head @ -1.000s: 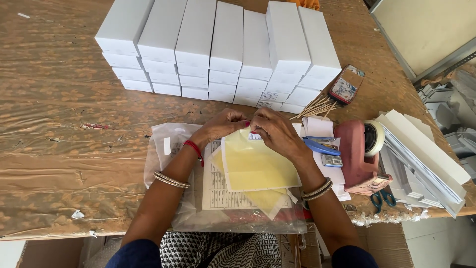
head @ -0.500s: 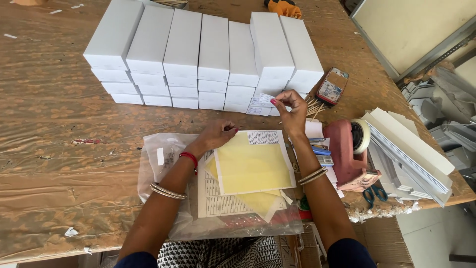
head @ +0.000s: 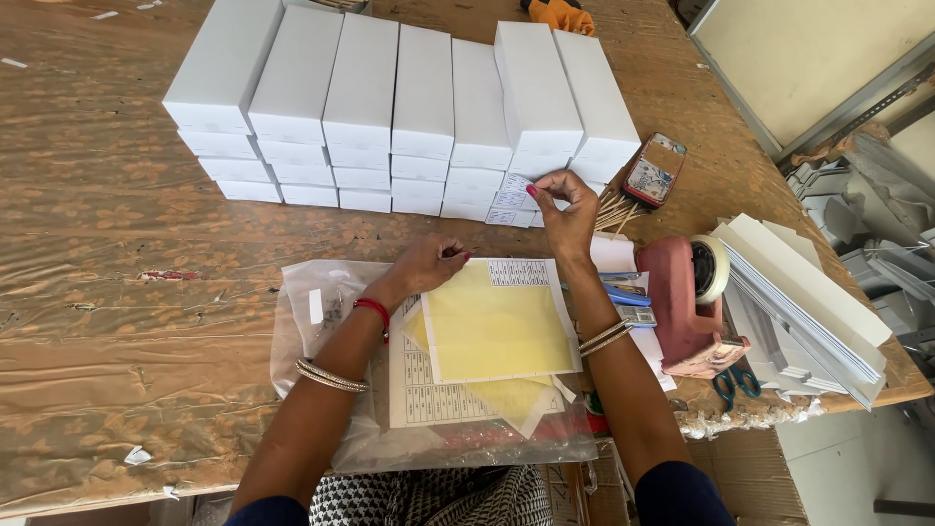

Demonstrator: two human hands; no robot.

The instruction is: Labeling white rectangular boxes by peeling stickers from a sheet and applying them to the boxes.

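While the right hand (head: 565, 206) reaches forward to the front face of the stacked white boxes (head: 409, 107), its thumb and forefinger pinch a small white label (head: 518, 184) against the end of one box in the right part of the stack; the other fingers curl loosely behind. The label's print is too small to make out. The left hand (head: 429, 263) rests on the upper left corner of a yellow backing sheet (head: 497, 321), fingers bent and pressing down rather than gripping; whether anything lies under the fingertips cannot be told. A strip of white labels remains along the top edge of that sheet. Beneath it lie a printed label sheet (head: 429, 385) and further yellow sheets, all on a clear plastic bag (head: 321, 321) whose contents are blurred by glare. The boxes stand in rows, several layers high, on a wooden table (head: 117, 292) covered with wrinkled transparent film. To the right sit a pink tape dispenser (head: 687, 302), a bundle of thin sticks (head: 614, 207) partly hidden by the hand, a small dark packet (head: 654, 170), blue-handled scissors (head: 737, 382) and a pile of flat white cartons (head: 799, 307). An orange object (head: 560, 15) is cut off at the upper edge. Both forearms carry bangles.
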